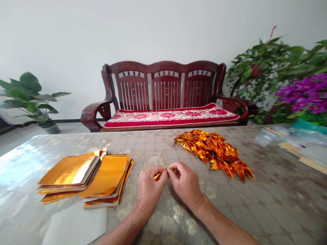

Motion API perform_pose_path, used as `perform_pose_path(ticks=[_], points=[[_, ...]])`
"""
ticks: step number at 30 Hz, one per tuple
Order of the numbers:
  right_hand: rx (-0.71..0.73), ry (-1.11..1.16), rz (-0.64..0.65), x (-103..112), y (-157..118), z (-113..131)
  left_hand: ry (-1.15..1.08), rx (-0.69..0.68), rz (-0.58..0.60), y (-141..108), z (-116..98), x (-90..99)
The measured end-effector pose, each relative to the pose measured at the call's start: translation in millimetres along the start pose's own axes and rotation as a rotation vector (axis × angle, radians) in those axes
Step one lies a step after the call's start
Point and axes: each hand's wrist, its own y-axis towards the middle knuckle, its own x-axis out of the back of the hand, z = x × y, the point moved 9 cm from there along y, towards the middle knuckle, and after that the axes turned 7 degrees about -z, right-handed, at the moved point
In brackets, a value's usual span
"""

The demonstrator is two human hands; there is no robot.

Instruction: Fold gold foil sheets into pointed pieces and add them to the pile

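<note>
My left hand (151, 185) and my right hand (185, 183) meet over the middle of the table, thumbs and fingertips pinched together. Between them is a small piece of gold foil paper (158, 175), mostly hidden by the fingers. To the left lie two stacks of flat gold foil sheets, one farther left (68, 168) and one nearer my left hand (108, 173). Beyond my right hand is a heap of folded, pointed gold foil paper pieces (212, 149).
A pale sheet (76, 224) lies at the front left of the patterned table (258, 204). Clear plastic bags (273, 135) and boards (311, 158) are at the right edge. Behind stand a wooden bench (166, 85), a potted plant (33, 98) and purple flowers (304, 92).
</note>
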Motion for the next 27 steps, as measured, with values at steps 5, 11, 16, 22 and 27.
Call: perform_pose_path(ticks=[5,11,16,22,27], points=[[0.076,0.002,-0.031,3,-1,6,-0.056,0.041,-0.01,-1,2,-0.1],[0.125,0.066,-0.061,4,-4,8,-0.118,0.112,-0.019,-2,10,-2.8],[0.133,0.117,-0.077,4,-5,8,-0.162,0.152,-0.024,-1,14,-4.5],[0.179,0.097,-0.071,3,-7,12,-0.166,0.162,-0.022,0,14,-3.4],[0.179,0.062,-0.046,3,-8,14,-0.197,0.182,-0.02,1,18,-4.6]])
